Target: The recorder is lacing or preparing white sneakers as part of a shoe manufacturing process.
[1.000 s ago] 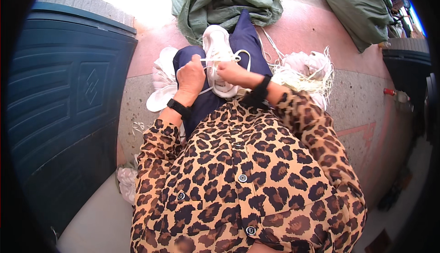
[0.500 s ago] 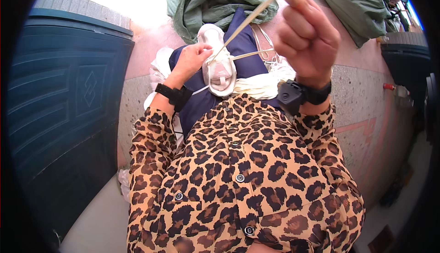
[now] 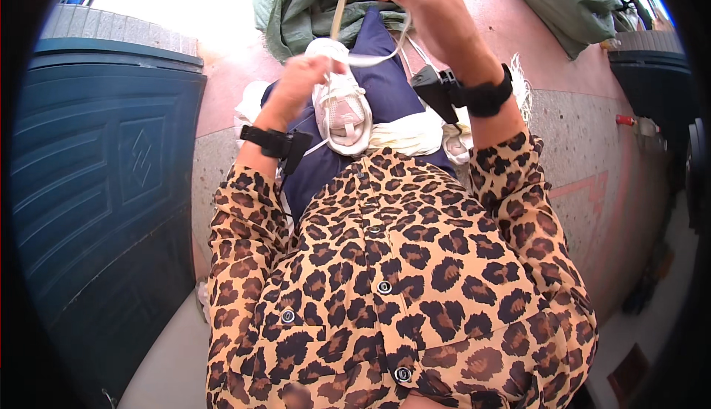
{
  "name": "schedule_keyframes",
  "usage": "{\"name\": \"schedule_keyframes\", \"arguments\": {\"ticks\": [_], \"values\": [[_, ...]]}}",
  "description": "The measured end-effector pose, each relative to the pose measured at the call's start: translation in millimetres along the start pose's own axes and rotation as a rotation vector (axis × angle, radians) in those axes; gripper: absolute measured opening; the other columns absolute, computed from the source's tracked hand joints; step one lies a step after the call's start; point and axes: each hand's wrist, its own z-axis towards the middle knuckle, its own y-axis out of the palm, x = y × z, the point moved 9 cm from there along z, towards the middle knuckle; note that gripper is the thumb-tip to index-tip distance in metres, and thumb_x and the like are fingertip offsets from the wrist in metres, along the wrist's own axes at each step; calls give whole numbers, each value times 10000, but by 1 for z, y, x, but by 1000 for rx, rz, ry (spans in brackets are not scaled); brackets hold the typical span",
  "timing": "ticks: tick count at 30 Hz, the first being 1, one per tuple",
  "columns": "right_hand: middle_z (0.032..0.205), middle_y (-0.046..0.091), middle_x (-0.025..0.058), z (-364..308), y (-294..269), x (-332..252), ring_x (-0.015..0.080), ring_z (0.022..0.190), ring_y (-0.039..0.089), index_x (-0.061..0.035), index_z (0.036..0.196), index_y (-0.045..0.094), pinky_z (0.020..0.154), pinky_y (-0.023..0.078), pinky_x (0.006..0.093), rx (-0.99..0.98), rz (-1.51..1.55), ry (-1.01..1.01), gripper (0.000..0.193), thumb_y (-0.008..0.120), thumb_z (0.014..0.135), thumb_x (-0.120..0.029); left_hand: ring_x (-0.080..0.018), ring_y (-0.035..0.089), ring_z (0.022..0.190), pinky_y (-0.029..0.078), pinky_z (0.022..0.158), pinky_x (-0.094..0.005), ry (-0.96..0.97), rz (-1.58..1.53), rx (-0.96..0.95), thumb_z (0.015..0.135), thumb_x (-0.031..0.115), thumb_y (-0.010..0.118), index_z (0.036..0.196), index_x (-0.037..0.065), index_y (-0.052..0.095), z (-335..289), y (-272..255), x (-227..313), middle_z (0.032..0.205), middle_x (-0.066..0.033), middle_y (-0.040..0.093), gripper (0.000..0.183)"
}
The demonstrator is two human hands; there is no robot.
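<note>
A: What are the fingers doing?
B: The right hand (image 3: 429,13) is raised, and a pale lace (image 3: 338,17) runs up to its fingertips at the picture's top edge; I can't tell whether they are closed on it. The left hand (image 3: 298,87) is by the shoe's upper, its fingers bent near the lace but blurred, so its grip is unclear too.
A: And the shoe?
B: The white shoe (image 3: 342,120) lies on the lap, over dark blue trousers (image 3: 386,76).
A: Which step is this?
B: Lacing, I'd judge, with a length being drawn out. The next move calls for a steady shoe and an untwisted lace.
A: What's around it?
B: A cream bundle (image 3: 407,135) just right of the shoe, a green sack (image 3: 290,17) beyond, and another sack (image 3: 566,2) farther right. The floor (image 3: 570,116) is pink and speckled grey; a blue panelled door (image 3: 89,142) stands at left.
</note>
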Motion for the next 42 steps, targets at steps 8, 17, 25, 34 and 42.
{"name": "schedule_keyframes", "arguments": {"ticks": [8,17,25,34,42], "values": [[620,466,7,-45,-130,94,122,534,426,-71,732,510,533,379,276,385,-20,332,207,495,893,-201,-109,335,504,339,537,-278,8,-1036,686,967,176,399,959,35,480,-77,-186,-39,617,0,364,163],[725,610,179,-102,-30,201,335,689,600,-15,785,624,647,484,393,-256,-1165,181,165,536,818,-150,-48,449,550,366,489,-200,-241,176,392,893,254,534,870,41,655,-76,-53,-50,625,18,526,246],[806,627,132,-97,-36,193,313,823,588,-70,793,665,733,463,420,-2,-1238,157,183,526,822,-185,-68,465,493,386,479,-224,-300,354,337,886,168,534,930,21,644,-82,-10,-66,617,-3,546,189],[826,633,121,-95,-33,192,303,837,583,-74,774,672,737,460,418,20,-1350,178,198,530,814,-206,-299,634,716,481,667,-372,-210,573,392,841,177,538,870,2,649,-86,-18,-65,742,-170,636,210],[804,637,118,-92,-14,206,286,814,599,-69,755,664,701,446,435,-402,-1495,207,157,550,752,-176,-358,615,762,477,672,-451,-89,879,455,816,140,508,799,22,621,-77,-12,-41,758,-198,621,164]]}}
